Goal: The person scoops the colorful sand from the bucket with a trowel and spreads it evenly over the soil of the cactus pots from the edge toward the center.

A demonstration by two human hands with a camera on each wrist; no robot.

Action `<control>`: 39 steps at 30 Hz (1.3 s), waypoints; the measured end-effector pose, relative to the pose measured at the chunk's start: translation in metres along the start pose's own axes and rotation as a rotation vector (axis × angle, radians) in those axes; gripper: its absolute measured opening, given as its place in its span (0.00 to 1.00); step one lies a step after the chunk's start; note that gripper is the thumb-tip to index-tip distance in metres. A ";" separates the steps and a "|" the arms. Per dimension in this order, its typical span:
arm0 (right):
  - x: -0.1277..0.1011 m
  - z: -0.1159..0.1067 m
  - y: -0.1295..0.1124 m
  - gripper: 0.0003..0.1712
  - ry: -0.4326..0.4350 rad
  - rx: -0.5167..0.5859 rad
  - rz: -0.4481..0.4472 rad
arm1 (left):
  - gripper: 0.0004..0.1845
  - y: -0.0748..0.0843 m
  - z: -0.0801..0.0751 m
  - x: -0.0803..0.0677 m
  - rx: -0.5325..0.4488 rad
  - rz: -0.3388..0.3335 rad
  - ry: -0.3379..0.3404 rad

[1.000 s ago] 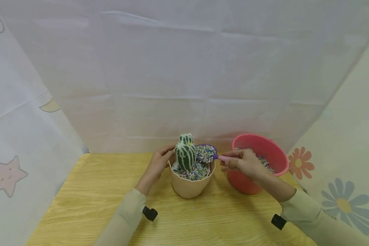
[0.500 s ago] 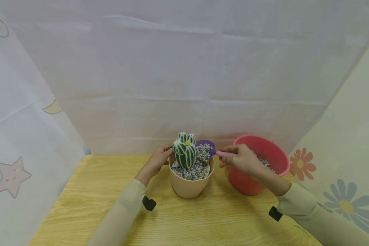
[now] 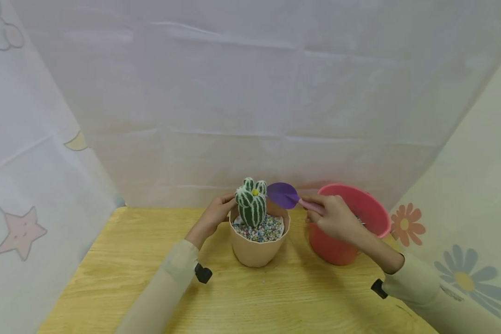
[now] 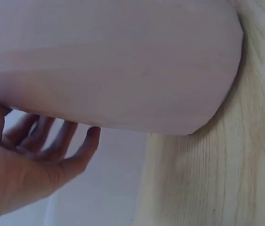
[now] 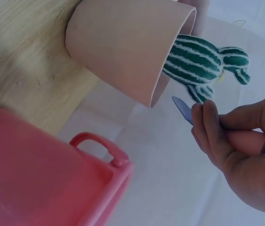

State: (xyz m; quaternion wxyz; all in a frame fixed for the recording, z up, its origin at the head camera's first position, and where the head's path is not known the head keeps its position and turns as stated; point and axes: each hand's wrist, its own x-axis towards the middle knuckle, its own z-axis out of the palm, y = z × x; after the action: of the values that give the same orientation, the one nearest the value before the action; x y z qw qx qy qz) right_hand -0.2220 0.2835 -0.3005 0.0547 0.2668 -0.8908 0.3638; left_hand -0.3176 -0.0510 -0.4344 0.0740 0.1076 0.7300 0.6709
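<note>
Head: left hand (image 3: 214, 217) fingers relaxed on the beige pot (image 3: 259, 246) rim, frame centre; right hand (image 3: 333, 218) pinches purple scoop (image 3: 283, 195) above it, right of toy cactus (image 3: 252, 207)
Left wrist: fingers (image 4: 61, 141) straight, lower left
Right wrist: red bucket (image 5: 43, 179) lower left

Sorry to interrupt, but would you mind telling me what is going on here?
A person is potting a toy cactus in a beige pot filled with coloured pebbles. The left hand steadies the pot's rim; the right hand holds an empty purple scoop above it. A red bucket stands beside it on the wooden table.
</note>
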 end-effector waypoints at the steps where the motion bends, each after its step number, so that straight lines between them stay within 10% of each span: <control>1: -0.002 -0.002 0.000 0.22 0.005 -0.024 -0.004 | 0.29 0.000 0.001 -0.001 0.006 0.009 0.014; 16: -0.037 -0.052 0.027 0.24 0.050 -0.201 0.027 | 0.16 0.031 0.011 -0.053 0.216 0.188 0.286; 27: -0.051 -0.081 0.067 0.22 0.138 -0.419 -0.120 | 0.16 0.062 0.041 -0.082 0.213 0.247 0.137; 39: -0.055 -0.095 0.110 0.26 0.035 -0.556 -0.191 | 0.14 0.076 0.113 -0.080 0.312 0.366 0.007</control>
State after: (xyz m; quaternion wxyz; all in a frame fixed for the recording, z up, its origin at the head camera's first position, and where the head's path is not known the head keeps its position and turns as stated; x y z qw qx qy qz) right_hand -0.2406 0.4367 -0.3157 0.1750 0.3180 -0.9260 0.1037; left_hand -0.2074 0.0431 -0.3714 -0.0691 0.2459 0.7935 0.5525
